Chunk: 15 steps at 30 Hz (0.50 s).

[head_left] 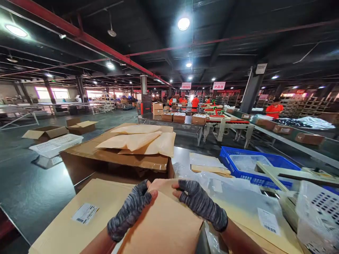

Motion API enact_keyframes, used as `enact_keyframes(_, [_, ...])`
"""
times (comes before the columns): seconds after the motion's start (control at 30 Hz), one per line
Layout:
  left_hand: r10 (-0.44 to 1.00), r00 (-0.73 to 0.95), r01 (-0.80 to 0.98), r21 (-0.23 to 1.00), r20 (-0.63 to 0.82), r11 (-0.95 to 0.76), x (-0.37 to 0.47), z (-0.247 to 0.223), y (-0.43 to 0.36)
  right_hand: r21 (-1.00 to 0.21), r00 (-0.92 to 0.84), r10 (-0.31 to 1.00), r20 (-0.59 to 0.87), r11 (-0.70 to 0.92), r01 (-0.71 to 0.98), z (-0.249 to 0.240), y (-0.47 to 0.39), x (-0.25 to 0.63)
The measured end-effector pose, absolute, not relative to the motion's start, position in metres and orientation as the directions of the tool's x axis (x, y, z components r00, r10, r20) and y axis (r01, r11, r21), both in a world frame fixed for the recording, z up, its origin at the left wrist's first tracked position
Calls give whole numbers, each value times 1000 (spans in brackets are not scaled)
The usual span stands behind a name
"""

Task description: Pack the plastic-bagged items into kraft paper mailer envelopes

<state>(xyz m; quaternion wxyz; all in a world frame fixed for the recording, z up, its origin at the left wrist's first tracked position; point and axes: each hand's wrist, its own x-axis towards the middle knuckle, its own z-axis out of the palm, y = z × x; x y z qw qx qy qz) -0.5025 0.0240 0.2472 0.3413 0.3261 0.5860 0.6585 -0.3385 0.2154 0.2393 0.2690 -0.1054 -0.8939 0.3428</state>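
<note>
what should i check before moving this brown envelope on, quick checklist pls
1. Left hand has a grip on the brown envelope: ok, fingers curl over its top edge.
2. Right hand on the same edge: ok.
3. Envelope sealed: cannot tell, the top edge is covered by both hands.
4. Label on this envelope: cannot tell, none shows on the face in view; the flat carton beneath carries one.
5. Blue crate has room: ok, only a clear bag lies in it.
</note>
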Motion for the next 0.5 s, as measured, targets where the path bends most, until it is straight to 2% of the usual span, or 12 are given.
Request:
enact_keyframes(0.1, [866,-485,-89,979,118,-183,-490,248,41,-619,-752,379,540,784,-49,244,203,-346])
enact_keyframes(0.23, [885,-414,41,976,213,-216,-473,250,55,-563,-707,337,622,820,-105,250,197,-342])
enact_keyframes(0.4, [902,-400,126,984,163,-123,-458,247,60,-395,-633,325,703,918,33,260,205,-303])
enact_keyframes(0.5, [872,-432,185,969,231,-165,-441,241,73,-425,-668,338,663,905,36,258,200,-284])
